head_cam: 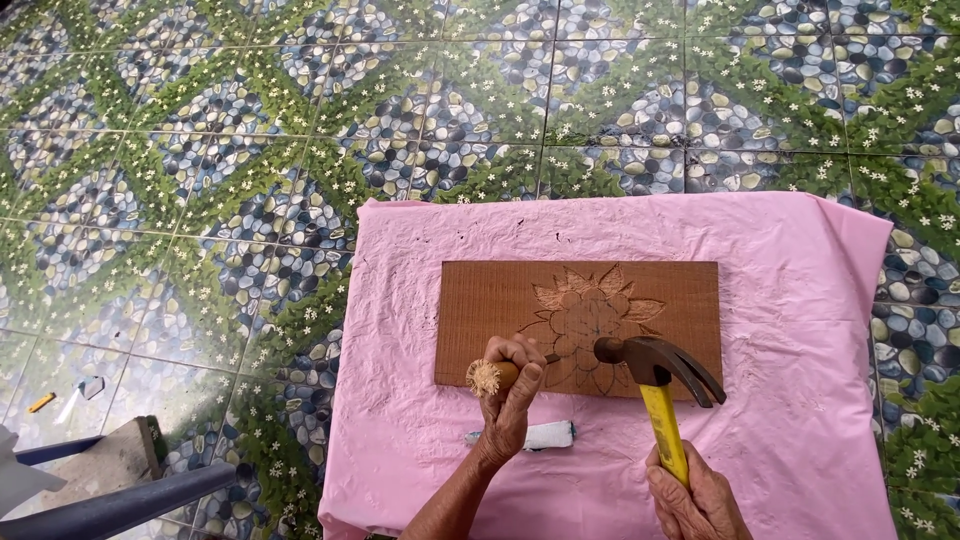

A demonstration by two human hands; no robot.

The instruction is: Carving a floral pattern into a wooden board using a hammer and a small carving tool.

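Patterned floor tiles (200, 150) are being covered by a pink cloth (800, 300), a wooden board (490, 310) lying mid-cloth. A chisel (500, 375) is being clamped by the left hand (512, 395) at the board's near edge; a yellow-handled hammer (655, 385) is being gripped by the right hand (695, 495). Flower carving (590, 320) appears underway; a square strike is called for.

Floor (300, 120) is tiled w/ a printed pattern: blue, grey & cream pebbles in diamond panels, edged by green leafy bands w/ small white flowers. Grout lines run diagonally across the view. Light is even, daylight-like, no hard shadows. Bottom left: a grey metal bar (120, 505) & a worn wooden block (100, 460), prob. part of a stool or bench. A small yellow object (41, 402) lies on the tiles nearby.
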